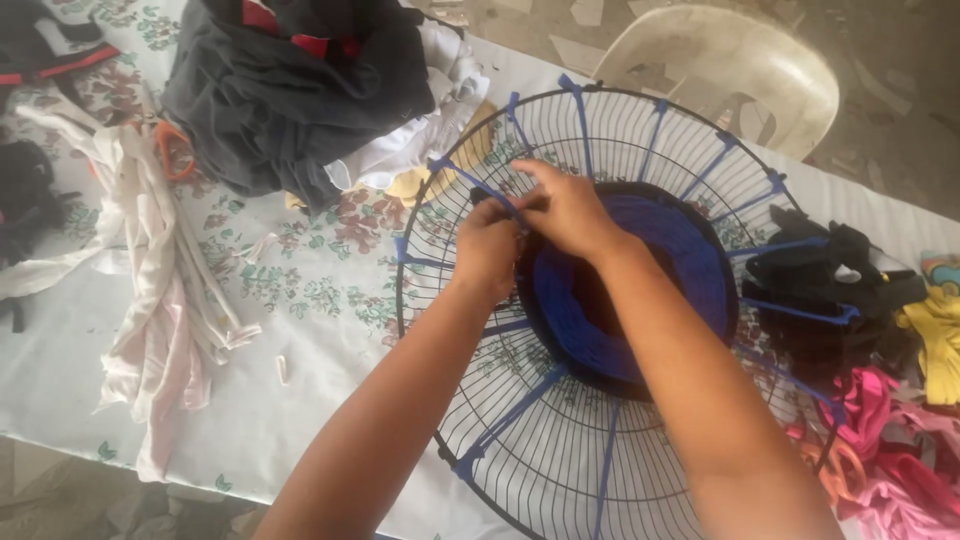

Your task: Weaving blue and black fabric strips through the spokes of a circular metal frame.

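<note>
A round black wire fan guard (560,450) lies flat on the table, with several blue fabric strips (515,410) stretched like spokes from rim to centre. A woven ring of blue and black fabric (655,250) fills its middle. My left hand (487,250) and my right hand (568,207) meet at the ring's upper left edge, both pinching a blue strip (470,180) that runs to the rim.
The floral tablecloth (300,290) carries a dark clothes pile (290,90), pale fabric strips (160,290) and orange-handled scissors (175,150) at the left. Black, yellow and pink scraps (880,400) lie at the right. A white plastic chair (740,70) stands beyond the table.
</note>
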